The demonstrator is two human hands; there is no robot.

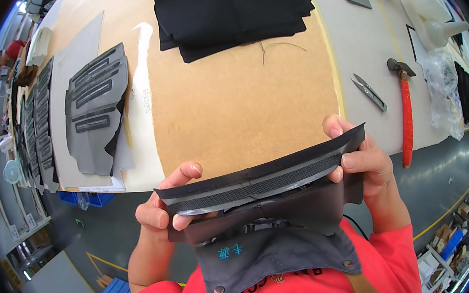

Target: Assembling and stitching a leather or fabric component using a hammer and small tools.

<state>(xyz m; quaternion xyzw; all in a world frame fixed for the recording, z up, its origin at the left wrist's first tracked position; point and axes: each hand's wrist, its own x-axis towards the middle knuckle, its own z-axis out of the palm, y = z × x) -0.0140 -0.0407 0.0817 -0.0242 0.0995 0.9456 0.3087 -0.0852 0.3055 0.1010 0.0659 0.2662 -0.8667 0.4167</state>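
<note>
Held up before my chest, over the table's near edge, is a dark sheet-like panel (263,202) with a grey band and a textured black strip along its upper border. My left hand (168,203) grips its left end, fingers wrapped behind and below the edge. At the other end my right hand (364,162) pinches the border between thumb and fingers. The panel slants, its right end higher. Its lower part hangs in front of my grey apron (285,264). What lies behind the panel is hidden.
On the tan tabletop (239,102) a stack of black panels (230,16) lies at the far side, with loose thread beside it. Grey slotted pieces (97,105) lie left. Thread snips (370,93), a red-handled hammer (406,112) and a clear plastic bag (446,90) lie right.
</note>
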